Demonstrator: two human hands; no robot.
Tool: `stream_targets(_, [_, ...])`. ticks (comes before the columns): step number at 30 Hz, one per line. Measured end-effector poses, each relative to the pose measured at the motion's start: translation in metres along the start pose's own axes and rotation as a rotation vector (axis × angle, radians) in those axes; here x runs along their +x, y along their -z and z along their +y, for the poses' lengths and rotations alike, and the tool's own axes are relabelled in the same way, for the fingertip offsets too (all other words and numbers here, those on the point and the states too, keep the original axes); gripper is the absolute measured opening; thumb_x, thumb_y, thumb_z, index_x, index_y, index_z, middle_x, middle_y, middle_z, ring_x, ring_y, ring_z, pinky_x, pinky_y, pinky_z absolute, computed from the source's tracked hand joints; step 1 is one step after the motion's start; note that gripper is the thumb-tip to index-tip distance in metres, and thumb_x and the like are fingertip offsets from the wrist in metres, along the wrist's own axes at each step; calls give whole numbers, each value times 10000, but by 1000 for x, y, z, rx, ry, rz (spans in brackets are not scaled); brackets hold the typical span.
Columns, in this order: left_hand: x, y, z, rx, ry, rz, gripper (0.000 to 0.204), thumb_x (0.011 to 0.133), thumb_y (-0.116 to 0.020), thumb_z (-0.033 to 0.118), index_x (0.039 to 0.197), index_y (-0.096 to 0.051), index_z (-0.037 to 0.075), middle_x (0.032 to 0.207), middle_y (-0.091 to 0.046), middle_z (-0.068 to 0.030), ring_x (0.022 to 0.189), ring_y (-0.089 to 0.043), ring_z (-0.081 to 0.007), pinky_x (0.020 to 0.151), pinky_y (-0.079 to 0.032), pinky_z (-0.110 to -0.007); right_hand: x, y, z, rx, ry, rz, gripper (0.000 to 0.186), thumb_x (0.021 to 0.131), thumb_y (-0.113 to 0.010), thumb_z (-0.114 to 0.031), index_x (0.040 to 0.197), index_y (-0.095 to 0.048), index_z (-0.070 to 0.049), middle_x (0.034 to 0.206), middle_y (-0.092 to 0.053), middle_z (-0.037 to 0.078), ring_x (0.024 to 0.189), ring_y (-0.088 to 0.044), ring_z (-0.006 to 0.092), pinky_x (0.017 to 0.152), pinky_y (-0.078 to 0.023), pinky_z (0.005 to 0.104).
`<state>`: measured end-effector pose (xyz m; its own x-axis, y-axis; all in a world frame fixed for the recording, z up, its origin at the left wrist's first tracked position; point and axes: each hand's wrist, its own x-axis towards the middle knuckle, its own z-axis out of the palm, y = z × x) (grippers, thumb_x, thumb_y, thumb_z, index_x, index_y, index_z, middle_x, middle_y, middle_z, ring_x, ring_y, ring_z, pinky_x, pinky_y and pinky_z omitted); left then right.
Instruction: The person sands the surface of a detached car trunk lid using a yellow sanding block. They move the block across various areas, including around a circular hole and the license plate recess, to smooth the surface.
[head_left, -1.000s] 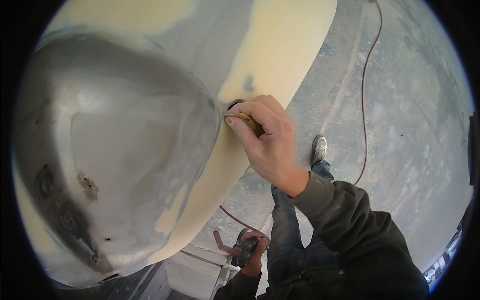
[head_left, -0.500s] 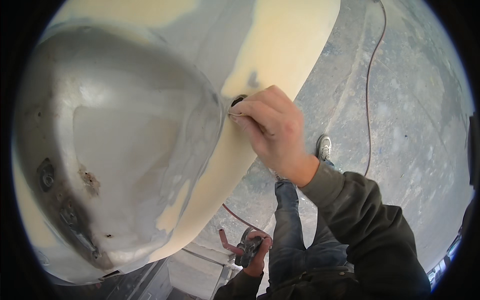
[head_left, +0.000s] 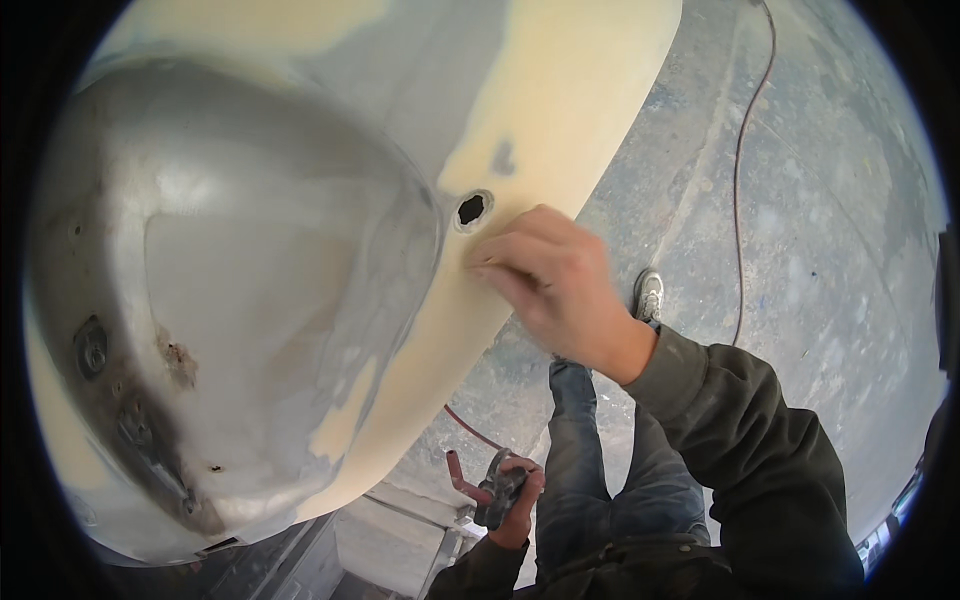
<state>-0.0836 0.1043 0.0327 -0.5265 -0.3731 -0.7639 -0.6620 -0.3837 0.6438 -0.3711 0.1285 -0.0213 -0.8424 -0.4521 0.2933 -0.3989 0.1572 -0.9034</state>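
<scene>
My right hand (head_left: 540, 280) is pinched just below and right of a rough-edged round hole (head_left: 472, 208) in the cream-and-grey sanded body panel (head_left: 410, 370). It holds what looks like a folded scrap of tan abrasive paper (head_left: 485, 260), mostly hidden and blurred by the fingers. Left of the hole is a large bare-metal recess (head_left: 250, 260) with rust spots and small holes. Low in the view, my left hand (head_left: 518, 510) grips a dark grey air tool (head_left: 496, 492) with a bent pinkish tube.
A dusty concrete floor (head_left: 840, 280) lies below, crossed by a thin red hose (head_left: 740, 170). My legs and one grey shoe (head_left: 648, 292) are beneath my arm. Pale boxy objects (head_left: 385, 540) stand under the panel's lower edge.
My right hand has slid down off the hole, which now shows fully, and the paper between its fingers is less visible. My left hand still grips the tool, slightly shifted rightward.
</scene>
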Motion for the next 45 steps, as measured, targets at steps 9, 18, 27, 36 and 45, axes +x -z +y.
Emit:
stream_targets(9, [-3, 4, -12, -26, 39, 23, 56, 988, -583, 77, 981, -532, 54, 899, -496, -19, 853, -505, -109, 771, -404, -260, 27, 0, 9, -105, 103, 166, 84, 835, -745, -76, 914, -721, -59, 800, -649, 62, 716, -606, 234, 626, -494, 336])
stream_targets(18, [-4, 15, -18, 8, -24, 51, 87, 974, -605, 25, 1009, -530, 52, 891, -521, -28, 817, -527, -111, 755, -419, -269, 30, -15, -22, 294, -219, 173, 102, 822, -777, -97, 901, -723, -60, 765, -625, 70, 613, -560, 224, 591, -463, 335])
stream_targets(27, [-7, 18, -22, -67, -3, 60, 115, 964, -624, 11, 1026, -537, 52, 905, -566, -13, 753, -534, -102, 713, -420, -264, 18, -28, -25, 199, -294, 234, 106, 848, -806, -77, 894, -721, -34, 782, -687, 21, 685, -569, 62, 611, -454, 230])
stream_targets(36, [-5, 16, -49, -63, -27, 122, 202, 937, -700, 40, 1061, -540, 36, 798, -605, -8, 692, -564, -88, 667, -449, -255, 5, -28, -31, 149, -353, 128, 92, 846, -796, -79, 894, -724, -48, 787, -658, 4, 668, -559, 80, 599, -446, 252])
stream_targets(45, [4, 14, -57, -24, -74, 266, 183, 923, -739, 105, 1060, -652, 19, 768, -652, -49, 555, -605, -129, 519, -527, -273, 28, -18, -37, 224, -267, 202, 106, 864, -758, -129, 878, -691, -48, 832, -650, 115, 699, -623, 286, 653, -504, 353])
